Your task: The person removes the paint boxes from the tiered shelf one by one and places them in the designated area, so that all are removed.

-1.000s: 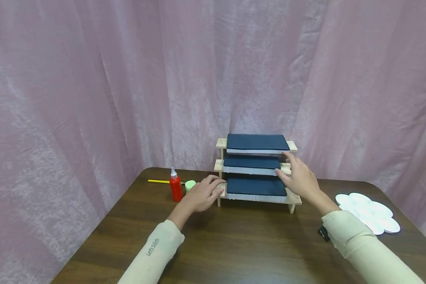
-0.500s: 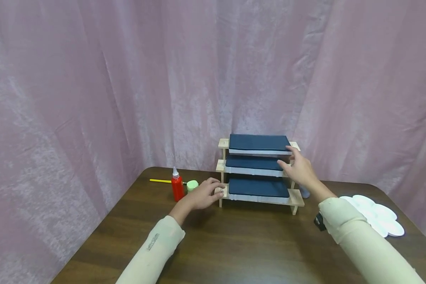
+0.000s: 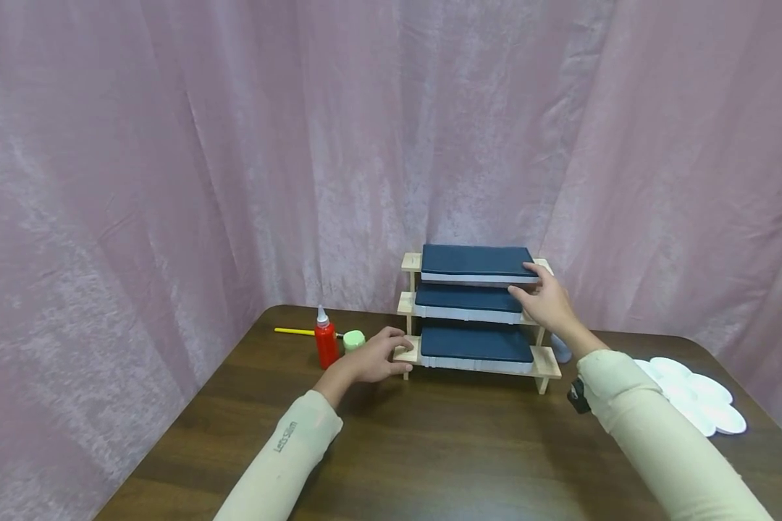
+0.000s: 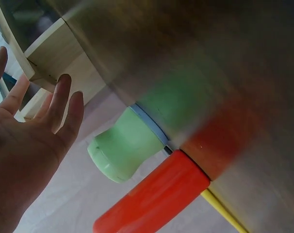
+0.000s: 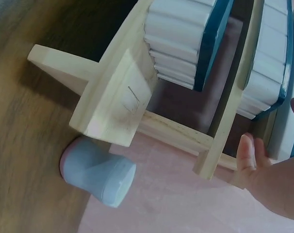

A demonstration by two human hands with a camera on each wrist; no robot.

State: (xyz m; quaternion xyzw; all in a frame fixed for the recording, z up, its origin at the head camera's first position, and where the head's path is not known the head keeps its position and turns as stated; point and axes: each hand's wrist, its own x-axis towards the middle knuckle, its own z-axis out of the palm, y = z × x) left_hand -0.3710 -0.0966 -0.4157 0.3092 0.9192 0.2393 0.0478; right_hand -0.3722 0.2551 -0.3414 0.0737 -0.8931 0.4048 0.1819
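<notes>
A three-tier wooden rack (image 3: pixel 546 362) stands on the table with a white, dark-blue-lidded box on each step: top box (image 3: pixel 476 260), middle box (image 3: pixel 469 297) and bottom box (image 3: pixel 476 344). My left hand (image 3: pixel 371 357) is at the left end of the lowest step, fingers spread and loosely bent, holding nothing. The left wrist view shows those fingers close to the wood; contact is unclear. At the right end of the upper boxes is my right hand (image 3: pixel 550 300), index finger at the top box's corner and thumb lower, near the middle box. Its fingers are not curled round either box.
Left of the rack stand a red squeeze bottle (image 3: pixel 326 344) and a light green jar (image 4: pixel 125 145); a yellow-handled brush (image 3: pixel 293 331) lies behind the bottle. A pale blue-grey jar (image 5: pixel 98 170) is beside the rack's right leg. A white flower-shaped palette (image 3: pixel 704 398) lies far right.
My right hand has risen slightly along the right side of the boxes, its fingertip now at the top box's corner. The left hand stays by the lowest step. The boxes look unmoved.
</notes>
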